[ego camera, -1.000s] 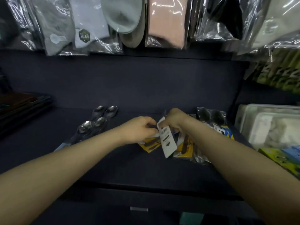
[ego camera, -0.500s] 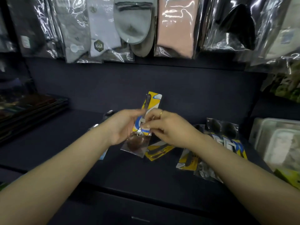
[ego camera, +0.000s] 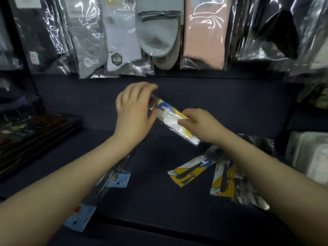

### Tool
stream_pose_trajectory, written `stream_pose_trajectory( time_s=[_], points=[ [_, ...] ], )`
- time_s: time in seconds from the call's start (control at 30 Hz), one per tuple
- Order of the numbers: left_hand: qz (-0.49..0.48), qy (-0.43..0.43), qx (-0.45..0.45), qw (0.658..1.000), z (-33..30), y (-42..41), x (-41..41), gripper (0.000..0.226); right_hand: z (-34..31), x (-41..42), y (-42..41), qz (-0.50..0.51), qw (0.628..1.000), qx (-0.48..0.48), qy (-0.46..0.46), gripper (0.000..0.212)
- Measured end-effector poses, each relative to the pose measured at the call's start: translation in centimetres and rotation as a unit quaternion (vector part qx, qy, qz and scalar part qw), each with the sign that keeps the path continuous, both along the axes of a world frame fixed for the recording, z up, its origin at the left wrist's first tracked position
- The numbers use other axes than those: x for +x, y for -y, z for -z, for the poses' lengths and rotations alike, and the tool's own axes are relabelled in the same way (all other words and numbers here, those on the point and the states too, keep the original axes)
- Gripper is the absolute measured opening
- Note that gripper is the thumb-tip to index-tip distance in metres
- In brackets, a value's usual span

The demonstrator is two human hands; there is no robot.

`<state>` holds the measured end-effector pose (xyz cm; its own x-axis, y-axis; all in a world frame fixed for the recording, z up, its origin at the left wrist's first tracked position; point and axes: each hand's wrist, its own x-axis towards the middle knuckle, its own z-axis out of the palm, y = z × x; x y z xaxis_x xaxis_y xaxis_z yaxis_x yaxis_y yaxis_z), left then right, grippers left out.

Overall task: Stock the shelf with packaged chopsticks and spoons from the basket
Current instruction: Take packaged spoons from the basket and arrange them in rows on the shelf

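1. Both my hands are on one packaged spoon [ego camera: 174, 121], raised over the dark shelf [ego camera: 150, 201] and tilted, its far end up to the left.
2. Left hand [ego camera: 134, 112]: fingers curled over the clear upper end of the pack. Motion blur hides the exact finger placement, but the grip looks closed on it.
3. Right hand [ego camera: 200, 125]: fingertips pinch the yellow-and-white card end, lower right.
4. Below my right hand, already lying on the shelf: a yellow-carded pack [ego camera: 191, 169], and just right of it another yellow-carded pack [ego camera: 222, 178], its edge over clear-wrapped packs partly hidden by my right forearm.
5. Under my left forearm: blue-carded packs [ego camera: 119, 180] lie on the shelf, running toward its front edge.
6. Above my hands: bagged socks [ego camera: 122, 43] hang in a row.
7. The basket is not in view, so I cannot tell how much stock remains.
8. Judgement: stocking is partway done. Several packs are down but loosely angled; the one in my hands is not yet placed.
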<state>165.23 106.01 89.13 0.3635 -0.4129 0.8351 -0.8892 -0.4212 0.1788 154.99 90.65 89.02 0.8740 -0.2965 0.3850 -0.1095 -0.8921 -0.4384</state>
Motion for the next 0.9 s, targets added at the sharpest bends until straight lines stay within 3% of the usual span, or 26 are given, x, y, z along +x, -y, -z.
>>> stream_pose_trajectory(
  time_s=[0.07,0.1,0.17,0.2,0.23,0.33,0.4,0.5,0.57,0.6,0.7,0.9],
  points=[
    [0.046,-0.171,-0.08,0.981,0.5,0.2,0.3,0.06,0.5,0.3,-0.4,0.014,0.978,0.201,0.05,0.024],
    [0.087,-0.3,-0.093,0.946,0.8,0.4,0.4,0.059,0.9,0.3,-0.7,0.003,0.952,0.299,0.065,0.023],
    [0.187,-0.525,-0.098,0.824,1.4,0.7,0.6,0.044,1.9,0.3,-1.7,-0.01,0.917,0.394,0.067,0.023],
    [0.226,-0.587,-0.083,0.773,1.7,0.9,0.7,0.034,2.6,0.3,-2.3,-0.011,0.915,0.4,0.053,0.025],
    [0.248,-0.602,-0.056,0.757,2.0,1.0,0.7,0.027,3.3,0.3,-3.0,-0.016,0.916,0.398,0.034,0.026],
    [0.264,-0.565,-0.027,0.781,2.8,1.5,1.0,0.003,4.4,0.1,-4.5,-0.085,0.914,0.395,-0.041,0.018],
    [0.247,-0.542,-0.005,0.803,3.3,1.6,1.5,0.006,4.4,-0.3,-3.7,-0.095,0.936,0.311,-0.131,0.021],
    [0.21,-0.506,0.05,0.835,4.0,1.1,2.2,0.009,4.8,-1.0,0.6,0.038,0.977,0.087,-0.191,0.035],
    [0.211,-0.52,0.069,0.825,4.7,1.0,2.6,0.008,6.2,-1.7,3.6,0.179,0.949,-0.058,-0.253,0.05],
    [0.213,-0.529,0.075,0.818,5.2,1.1,3.0,0.012,7.0,-2.1,4.6,0.222,0.927,-0.082,-0.292,0.062],
    [0.195,-0.541,0.117,0.809,6.4,1.7,3.7,0.021,7.9,-2.3,6.2,0.21,0.935,-0.005,-0.285,0.078],
    [0.141,-0.532,0.135,0.824,8.2,3.8,4.8,0.026,7.6,-0.5,5.4,0.1,0.971,0.15,-0.157,0.06]
  ],
)
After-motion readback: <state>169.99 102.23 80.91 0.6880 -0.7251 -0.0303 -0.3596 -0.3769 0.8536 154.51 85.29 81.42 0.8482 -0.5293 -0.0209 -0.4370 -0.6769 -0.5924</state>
